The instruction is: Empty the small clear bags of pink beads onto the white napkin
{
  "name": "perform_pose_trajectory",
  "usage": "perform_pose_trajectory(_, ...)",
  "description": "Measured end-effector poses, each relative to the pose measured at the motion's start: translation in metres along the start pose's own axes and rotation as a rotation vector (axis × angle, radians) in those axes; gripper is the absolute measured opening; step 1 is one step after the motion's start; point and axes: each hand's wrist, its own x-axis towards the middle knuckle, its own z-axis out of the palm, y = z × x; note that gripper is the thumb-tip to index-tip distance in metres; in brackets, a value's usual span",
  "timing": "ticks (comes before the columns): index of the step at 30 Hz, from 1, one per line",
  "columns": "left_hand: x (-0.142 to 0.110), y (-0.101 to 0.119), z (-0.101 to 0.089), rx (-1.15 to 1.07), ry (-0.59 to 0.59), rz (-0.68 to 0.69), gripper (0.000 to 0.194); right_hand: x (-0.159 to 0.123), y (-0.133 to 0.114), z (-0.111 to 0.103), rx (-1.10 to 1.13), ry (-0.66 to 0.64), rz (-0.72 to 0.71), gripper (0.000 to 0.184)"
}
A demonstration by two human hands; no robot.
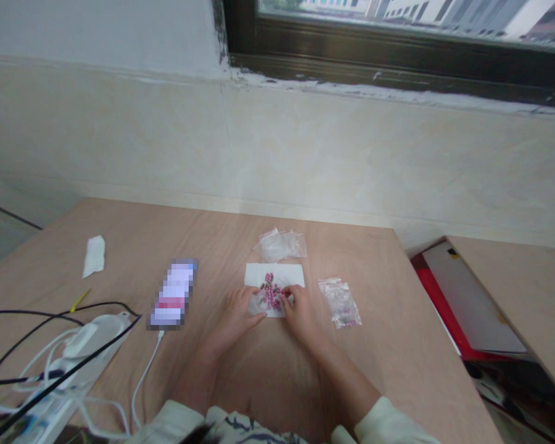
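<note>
A loose cluster of small pink and dark beads [270, 290] lies on a white sheet of paper [252, 274] in the head view. My left hand [238, 311] rests at the paper's left edge, its thumb and index finger spread apart beside the beads. Between them is a translucent patch that looks like a small clear plastic bag [258, 303]. From the right, my right hand [298, 306] reaches over the paper with thumb and index finger pinched at the beads' edge. Whatever sits in that pinch is too small to make out.
Empty clear zip bags [281, 245] lie behind the paper. Bags with some pink beads inside [341, 303] are on the right. A phone [173, 295] on a charging cable, a power strip [90, 345] with tangled cords and a white tissue [94, 256] occupy the left.
</note>
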Motion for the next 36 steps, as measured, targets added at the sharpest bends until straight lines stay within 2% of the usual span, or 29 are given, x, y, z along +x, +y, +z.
perform_pose_trajectory(4, 0.0, 0.001, 0.0, -0.008, 0.004, -0.002, 0.038, -0.007, -0.009, 0.0, 0.059, -0.012, -0.048, 0.008)
perform_pose_trajectory(8, -0.001, 0.003, -0.005, 0.0, -0.003, -0.025, 0.036, -0.016, 0.002, 0.006, -0.085, -0.001, 0.032, 0.005)
perform_pose_trajectory(14, -0.002, 0.008, -0.011, -0.013, -0.014, -0.045, 0.036, -0.02, 0.014, 0.01, -0.141, -0.043, 0.009, 0.006)
perform_pose_trajectory(19, -0.001, 0.007, -0.005, -0.037, -0.017, -0.041, 0.036, -0.012, 0.0, 0.003, 0.042, 0.043, 0.028, 0.008)
perform_pose_trajectory(22, 0.0, 0.005, -0.002, -0.087, -0.002, -0.008, 0.037, -0.007, -0.016, -0.003, 0.153, 0.021, -0.032, 0.01)
perform_pose_trajectory(26, -0.002, 0.008, -0.01, -0.316, -0.056, 0.032, 0.036, -0.001, -0.03, -0.014, 0.298, -0.007, -0.016, 0.016)
perform_pose_trajectory(28, -0.003, 0.01, -0.018, -0.455, -0.142, 0.035, 0.033, 0.001, -0.032, -0.022, 0.402, -0.071, 0.025, 0.021)
perform_pose_trajectory(31, -0.004, 0.014, -0.029, -0.602, -0.234, 0.017, 0.033, 0.005, -0.032, -0.033, 0.558, -0.236, 0.045, 0.024)
perform_pose_trajectory(33, -0.005, 0.017, -0.033, -0.65, -0.235, 0.016, 0.035, 0.007, -0.034, -0.037, 0.628, -0.292, 0.045, 0.024)
perform_pose_trajectory(36, -0.005, 0.02, -0.034, -0.686, -0.222, 0.023, 0.035, 0.009, -0.035, -0.037, 0.673, -0.285, 0.059, 0.024)
